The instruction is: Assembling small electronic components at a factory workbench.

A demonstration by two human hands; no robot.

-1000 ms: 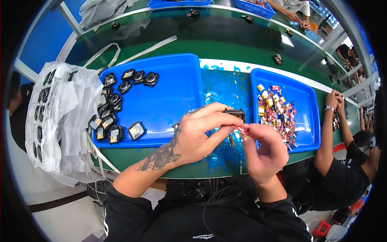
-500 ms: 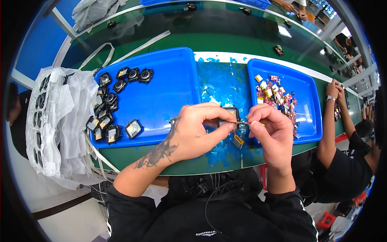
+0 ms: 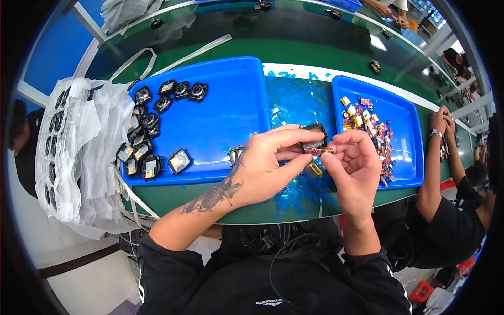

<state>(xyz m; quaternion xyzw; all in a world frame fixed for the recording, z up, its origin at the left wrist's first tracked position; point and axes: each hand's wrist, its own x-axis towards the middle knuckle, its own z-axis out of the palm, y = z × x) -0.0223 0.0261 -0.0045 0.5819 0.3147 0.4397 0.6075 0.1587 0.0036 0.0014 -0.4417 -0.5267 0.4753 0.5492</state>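
A small red circuit board (image 3: pixel 314 151) is held between both hands over the table's middle. The thumb of my left hand (image 3: pixel 265 160) presses near one end, its fingers curled behind. My right hand (image 3: pixel 357 165) pinches the other end between thumb and forefinger. A yellow-edged, battery-like block (image 3: pixel 315 169) hangs just below the board. Right behind the board is a black watch case (image 3: pixel 315 131); whether my left fingers also grip it I cannot tell. Partly hidden by my left wrist, another watch case (image 3: pixel 236 154) lies at the left tray's edge.
A large blue tray (image 3: pixel 220 115) on the left carries several black watch cases (image 3: pixel 149 123). The smaller blue tray (image 3: pixel 412 157) on the right contains heaped red boards and yellow pieces (image 3: pixel 370 126). White wrapped stacks (image 3: pixel 79 157) stand far left. A co-worker's forearms (image 3: pixel 436 152) are at right.
The circuit board has turned from edge-on to showing its red face. My left fingers have spread upward toward the watch case behind it. The whole view has shifted slightly.
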